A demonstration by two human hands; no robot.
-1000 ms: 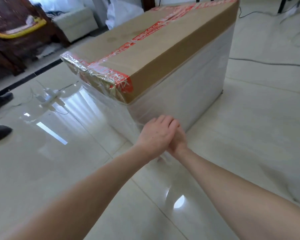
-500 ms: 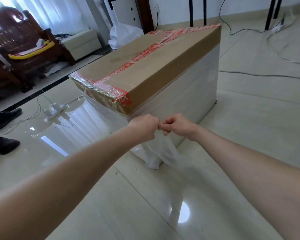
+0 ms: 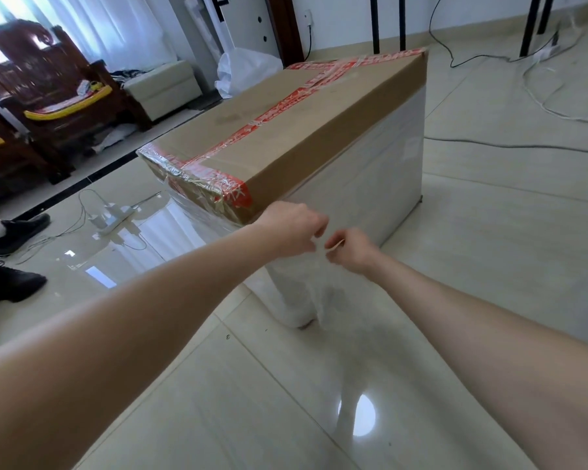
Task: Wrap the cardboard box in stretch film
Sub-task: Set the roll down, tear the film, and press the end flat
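The cardboard box (image 3: 302, 130) stands on the pale tiled floor (image 3: 489, 266), filling the middle of the frame and running from its near corner at centre up towards the upper right. Stretch film (image 3: 370, 191) covers its long side from the floor up to a bare brown band under the top edge, and crinkled film is also drawn over the near end at centre left. Red tape (image 3: 275, 120) runs along the lid and down over the near corner.

Both hands meet right at that near corner, just below the top edge. The left hand (image 3: 292, 228) has its fingers curled and pinches the film between fingertips and thumb. The right hand (image 3: 351, 251) sits just beside it, a little lower and to the right, also pinching the film with curled fingers. Between the two grips the film is bunched, and a tail of film (image 3: 314, 290) hangs from them, cloudy and wrinkled, down the box corner to the floor at lower centre.

At the left edge are two black shoes (image 3: 11, 232), with a white power strip (image 3: 113, 218) on the tiles near them. A dark wooden chair (image 3: 48, 96) stands in the upper left, and cables (image 3: 539, 96) trail over the floor in the upper right.
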